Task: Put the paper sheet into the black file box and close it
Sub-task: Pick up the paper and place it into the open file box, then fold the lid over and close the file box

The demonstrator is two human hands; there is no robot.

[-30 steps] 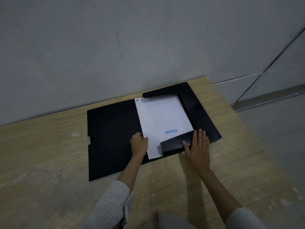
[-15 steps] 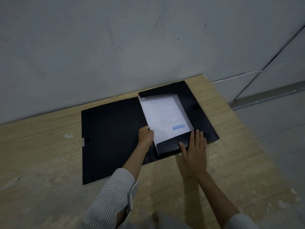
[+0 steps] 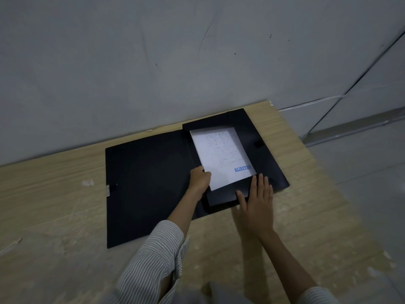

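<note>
The paper sheet (image 3: pixel 221 155) now sits further into the right-hand tray of the black file box (image 3: pixel 151 183) than a second ago: its near edge, which then overhung the tray's near flap (image 3: pixel 228 194), is now tucked behind that flap, and its far edge lies under the far flap. Judgement: insertion is all but complete — closing the cover is the step outstanding.

The left hand (image 3: pixel 199 179) is curled at the sheet's near-left corner, pinching its edge. The right hand (image 3: pixel 256 207) lies flat and released, fingers extended, pressing on the near flap at the tray's near edge.

The sheet is white, printed in faint lines of text, with a blue "REJECTED" stamp near its near-right corner. The box lies open flat on the wooden table (image 3: pixel 54 216) — cover spread to the left, unclosed.
</note>
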